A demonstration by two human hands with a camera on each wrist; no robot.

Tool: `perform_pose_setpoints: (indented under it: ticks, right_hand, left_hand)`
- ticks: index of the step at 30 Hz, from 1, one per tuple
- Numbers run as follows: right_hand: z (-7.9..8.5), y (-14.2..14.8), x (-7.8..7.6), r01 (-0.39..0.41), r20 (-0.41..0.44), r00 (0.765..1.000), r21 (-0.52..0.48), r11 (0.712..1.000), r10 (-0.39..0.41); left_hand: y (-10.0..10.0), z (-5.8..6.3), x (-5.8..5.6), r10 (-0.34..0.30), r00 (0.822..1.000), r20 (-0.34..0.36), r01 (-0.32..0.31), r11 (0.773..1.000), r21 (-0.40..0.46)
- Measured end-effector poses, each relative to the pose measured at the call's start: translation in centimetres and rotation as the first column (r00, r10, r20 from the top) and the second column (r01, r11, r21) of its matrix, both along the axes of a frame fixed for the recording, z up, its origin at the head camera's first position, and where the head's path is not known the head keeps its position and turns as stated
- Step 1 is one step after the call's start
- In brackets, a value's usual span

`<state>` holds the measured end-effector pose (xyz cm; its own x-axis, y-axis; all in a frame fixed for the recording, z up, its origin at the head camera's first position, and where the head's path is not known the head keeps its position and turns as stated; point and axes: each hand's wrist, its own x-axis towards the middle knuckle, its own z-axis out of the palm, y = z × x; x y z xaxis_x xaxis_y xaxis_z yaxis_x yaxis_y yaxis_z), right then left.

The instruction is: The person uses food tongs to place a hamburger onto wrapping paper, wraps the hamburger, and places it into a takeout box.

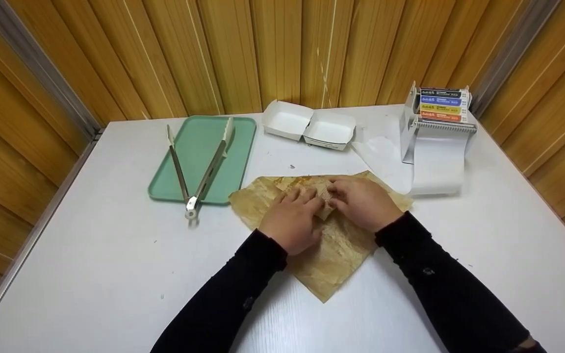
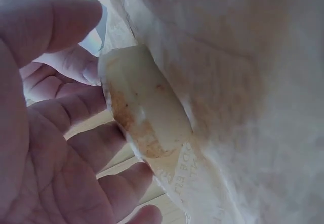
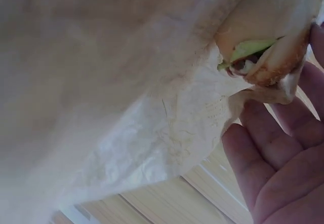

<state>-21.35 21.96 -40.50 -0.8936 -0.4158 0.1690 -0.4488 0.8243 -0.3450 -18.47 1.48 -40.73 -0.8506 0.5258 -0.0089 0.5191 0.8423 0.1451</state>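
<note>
- Filled flatbread point(image 2: 147, 95): lies folded on the brown paper point(image 1: 325, 274) between your two hands; brownish smears mark its pale skin, and a green leaf point(image 3: 252, 48) shows at one end.
- Left hand point(image 1: 291, 221): lies over the near side of the roll, its fingers bent round the paper-edged bread; the thumb stands off it in the left wrist view. This hold probably stops the roll from springing loose.
- Right hand point(image 1: 367, 202): fingers curl round the paper edge at the leafy end, likely to contain the filling; you cannot tell where the thumb presses.
- Brown paper: spread with one corner pointing towards you, which seems to leave slack on each side for folding.
- Tongs point(image 1: 210, 167): rest spread across the green tray point(image 1: 196, 142), their hinge end past its near rim, perhaps laid aside to free both your hands.
- White box point(image 1: 330, 131): stands unfolded beyond the paper, both halves facing up, apparently ready to receive something.
- Paper dispenser point(image 1: 438, 164): stands at the worktop's point(image 1: 91, 225) far right, a white sheet hanging from its front, presumably within your reach.
</note>
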Motion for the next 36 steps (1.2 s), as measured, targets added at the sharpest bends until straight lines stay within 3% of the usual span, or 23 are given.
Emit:
perform_pose_setpoints:
  ticks: [7, 11, 15, 19, 25, 30, 36]
  right_hand:
    - [0.9, 1.0, 2.2, -0.171, -0.100, 0.980, -0.001, 0.985, 0.170]
    - [1.1, 1.4, 4.3, -0.314, 0.007, 0.949, 0.058, 0.948, 0.314]
    - [0.7, 1.1, 5.4, -0.383, 0.152, 0.919, 0.115, 0.917, 0.365]
    - [0.0, 0.8, 5.6, -0.371, 0.195, 0.920, 0.153, 0.916, 0.340]
    - [-0.6, 0.9, 5.1, -0.388, 0.092, 0.921, 0.157, 0.908, 0.378]
    - [-0.7, 1.1, 4.5, -0.366, 0.021, 0.930, 0.039, 0.930, 0.366]
    - [-1.1, 0.7, 3.2, -0.222, -0.076, 0.974, -0.115, 0.968, 0.215]
  left_hand:
    - [0.1, 0.0, -0.8, 0.008, 1.000, -0.004, -0.008, 1.000, -0.004]
    - [-0.1, 0.2, -1.5, 0.021, 0.999, 0.029, -0.020, 1.000, -0.016]
    - [-0.2, 0.4, -2.2, 0.042, 0.998, 0.051, -0.041, 0.999, -0.026]
    - [-0.3, 0.5, -2.6, 0.051, 0.997, 0.064, -0.050, 0.999, -0.019]
    - [-0.3, 0.7, -2.8, 0.043, 0.996, 0.079, -0.042, 0.999, -0.012]
    - [-0.5, 1.0, -2.9, 0.019, 0.996, 0.091, -0.019, 1.000, -0.004]
    - [-1.1, 1.8, -3.8, -0.040, 0.986, 0.163, 0.033, 0.998, 0.049]
